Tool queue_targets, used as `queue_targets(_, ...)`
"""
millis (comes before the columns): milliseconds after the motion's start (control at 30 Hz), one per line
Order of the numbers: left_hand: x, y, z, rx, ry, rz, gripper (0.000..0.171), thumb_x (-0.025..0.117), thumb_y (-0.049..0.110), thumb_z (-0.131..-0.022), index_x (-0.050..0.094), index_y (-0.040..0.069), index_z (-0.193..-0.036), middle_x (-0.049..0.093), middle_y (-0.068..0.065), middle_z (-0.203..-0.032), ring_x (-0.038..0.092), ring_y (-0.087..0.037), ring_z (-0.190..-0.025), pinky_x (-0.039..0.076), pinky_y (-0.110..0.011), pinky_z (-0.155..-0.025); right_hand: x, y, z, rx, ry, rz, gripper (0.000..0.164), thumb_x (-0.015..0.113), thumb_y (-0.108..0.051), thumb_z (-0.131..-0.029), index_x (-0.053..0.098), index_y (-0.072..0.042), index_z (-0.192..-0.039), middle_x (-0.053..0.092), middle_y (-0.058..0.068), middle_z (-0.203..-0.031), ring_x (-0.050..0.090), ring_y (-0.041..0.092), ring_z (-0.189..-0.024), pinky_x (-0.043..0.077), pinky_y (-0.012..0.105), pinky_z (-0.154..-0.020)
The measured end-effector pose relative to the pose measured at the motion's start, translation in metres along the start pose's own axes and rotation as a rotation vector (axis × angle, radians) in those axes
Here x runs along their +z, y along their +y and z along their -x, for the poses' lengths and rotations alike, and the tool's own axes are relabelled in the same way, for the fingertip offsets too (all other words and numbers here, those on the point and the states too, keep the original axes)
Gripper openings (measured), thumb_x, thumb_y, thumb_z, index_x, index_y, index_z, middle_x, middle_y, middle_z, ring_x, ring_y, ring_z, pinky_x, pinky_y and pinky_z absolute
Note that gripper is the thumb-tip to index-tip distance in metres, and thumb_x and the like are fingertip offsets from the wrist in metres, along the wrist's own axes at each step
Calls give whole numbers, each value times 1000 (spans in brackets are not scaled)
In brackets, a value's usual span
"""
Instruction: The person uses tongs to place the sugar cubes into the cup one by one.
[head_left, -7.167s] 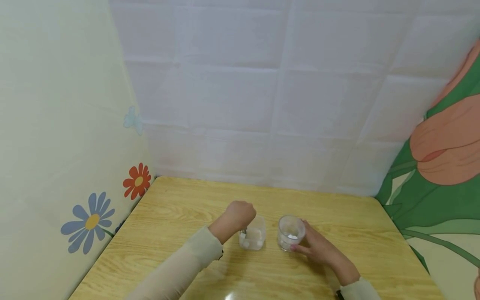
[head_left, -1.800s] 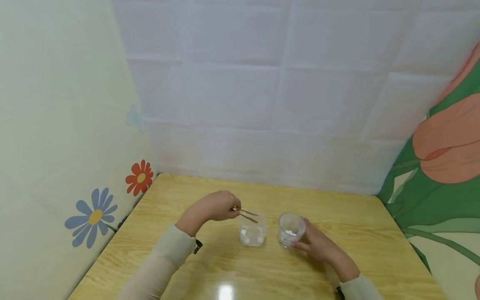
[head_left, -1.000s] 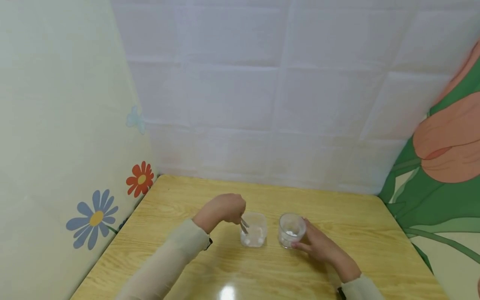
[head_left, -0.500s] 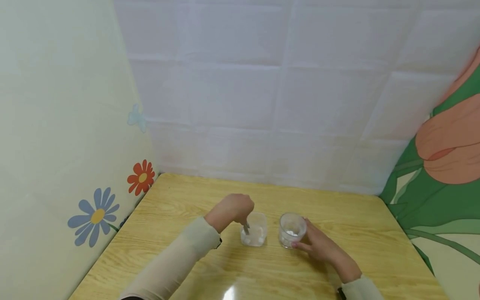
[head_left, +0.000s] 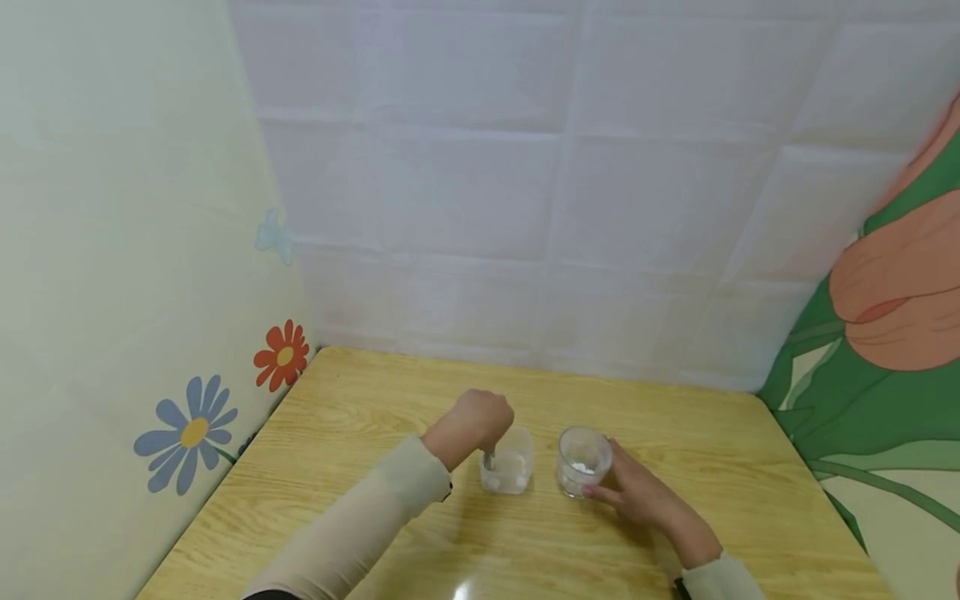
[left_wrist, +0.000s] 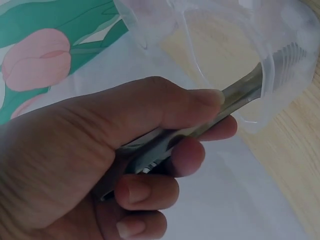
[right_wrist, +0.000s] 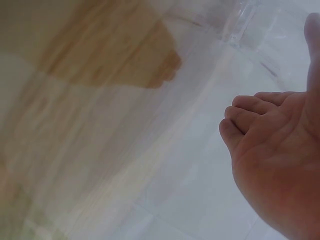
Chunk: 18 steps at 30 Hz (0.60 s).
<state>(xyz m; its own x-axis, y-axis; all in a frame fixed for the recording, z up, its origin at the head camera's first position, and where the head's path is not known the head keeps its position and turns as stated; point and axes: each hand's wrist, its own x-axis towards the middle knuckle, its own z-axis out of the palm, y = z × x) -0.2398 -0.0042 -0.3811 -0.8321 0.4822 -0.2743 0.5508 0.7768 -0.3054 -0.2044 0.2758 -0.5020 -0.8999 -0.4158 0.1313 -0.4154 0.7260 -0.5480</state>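
My left hand (head_left: 474,423) grips small metal tongs (left_wrist: 242,92) between thumb and fingers. In the left wrist view, their ridged tips reach inside a clear plastic container (left_wrist: 267,102), close to white pieces. Small white pieces (head_left: 521,482) lie at the bottom of that container, seen from above. To its right stands a clear glass cup (head_left: 572,479) with a little white stuff (head_left: 581,468) inside. My right hand (head_left: 637,492) holds the cup from its right side, thumb in front and fingers behind. In the right wrist view, the right palm (right_wrist: 280,160) faces the cup, which is largely out of frame.
The wood-grain table (head_left: 375,400) carries the container and the cup side by side. A white cloth (head_left: 450,208) hangs behind it. Flower-printed panels stand at the left (head_left: 112,250) and right (head_left: 885,400).
My left hand was left of the container with the tongs spread; it has moved right, turning the tongs down into the container. The right hand and cup have stayed in place.
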Motion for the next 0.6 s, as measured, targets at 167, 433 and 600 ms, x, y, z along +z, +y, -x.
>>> queue_targets(167, 5, 4, -4, -13, 0, -24, 30, 92, 41, -74, 71, 19, -77, 68, 7, -84, 54, -6, -65, 54, -26, -62, 0, 0, 1, 2, 2, 2, 87, 71, -47, -92, 34, 3, -152, 42, 31, -151, 29, 57, -141, 29, 69, -109)
queue_targets(433, 9, 6, -6, 9, -17, -21, 29, 91, 41, -74, 74, 19, -83, 70, 7, -89, 58, -7, -69, 56, -27, -66, 2, 2, 1, -16, 16, 20, 85, 71, -45, -92, 36, 4, -151, 44, 30, -150, 32, 56, -140, 30, 67, -110)
queue_targets(600, 10, 5, -6, 19, -21, -10, 25, 89, 38, -78, 74, 19, -84, 70, 6, -89, 56, -6, -67, 55, -25, -65, 3, 3, 0, -26, 20, 17, 85, 72, -44, -92, 36, 5, -151, 44, 30, -149, 32, 57, -140, 29, 67, -110)
